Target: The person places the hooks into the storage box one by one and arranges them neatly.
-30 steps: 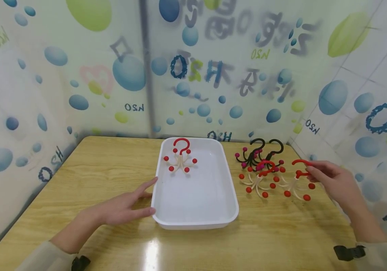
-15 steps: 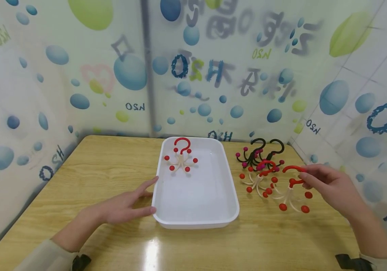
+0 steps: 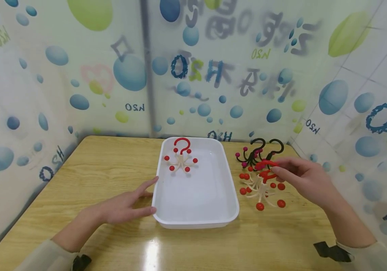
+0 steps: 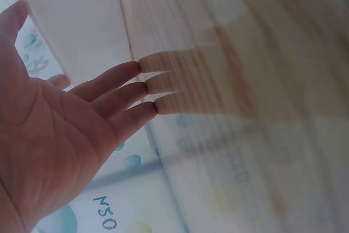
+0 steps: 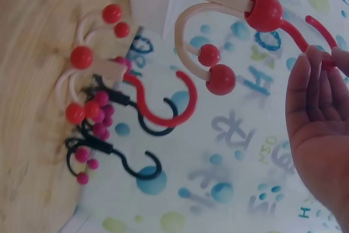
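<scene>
Red hook (image 3: 265, 164) pinched in right hand (image 3: 303, 177) fingers; left hand (image 3: 125, 206) flat, touching tray (image 3: 198, 222).

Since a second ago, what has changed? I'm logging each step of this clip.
The right hand, pinching the red hook of a red-and-cream hanger, has lifted it and carried it left toward the white tray, over the other red hanger. The left hand stayed flat against the tray's left edge; the hanger in the tray and the black hangers did not move.
</scene>
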`<state>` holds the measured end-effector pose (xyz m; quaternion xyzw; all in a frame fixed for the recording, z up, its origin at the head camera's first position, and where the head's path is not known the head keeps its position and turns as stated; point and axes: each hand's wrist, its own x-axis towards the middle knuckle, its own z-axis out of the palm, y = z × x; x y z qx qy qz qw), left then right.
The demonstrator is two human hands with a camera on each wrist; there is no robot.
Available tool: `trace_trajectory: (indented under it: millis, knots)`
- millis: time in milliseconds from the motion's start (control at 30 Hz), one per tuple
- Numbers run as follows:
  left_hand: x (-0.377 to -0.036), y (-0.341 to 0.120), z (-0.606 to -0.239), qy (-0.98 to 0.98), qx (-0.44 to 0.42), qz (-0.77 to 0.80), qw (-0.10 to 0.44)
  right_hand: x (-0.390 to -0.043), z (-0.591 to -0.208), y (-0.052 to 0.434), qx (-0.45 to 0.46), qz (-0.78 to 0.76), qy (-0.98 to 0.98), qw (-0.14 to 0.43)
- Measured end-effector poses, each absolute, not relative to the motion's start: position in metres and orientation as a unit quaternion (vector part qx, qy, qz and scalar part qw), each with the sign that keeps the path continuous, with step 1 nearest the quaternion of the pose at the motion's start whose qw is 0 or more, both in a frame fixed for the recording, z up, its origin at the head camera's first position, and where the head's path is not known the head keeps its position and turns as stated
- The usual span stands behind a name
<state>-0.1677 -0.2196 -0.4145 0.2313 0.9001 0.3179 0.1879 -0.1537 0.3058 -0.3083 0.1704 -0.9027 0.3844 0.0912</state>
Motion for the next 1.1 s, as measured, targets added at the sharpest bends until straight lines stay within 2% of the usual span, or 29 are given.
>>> trace_trajectory:
  millis: [233,600,1100]
  knots:
    - [-0.167,-0.22,-0.414,0.899,0.233,0.319,0.187,-0.174,-0.301,0.272,0.177,0.404,-0.896,0.052]
    - [-0.166,-0.22,-0.414,0.899,0.24,0.319,0.179,-0.222,-0.297,0.217,0.184,0.416,-0.89,0.027]
    - [-0.166,-0.222,-0.414,0.898,0.238,0.323,0.182,-0.291,-0.321,0.178,0.18,0.421,-0.889,0.014]
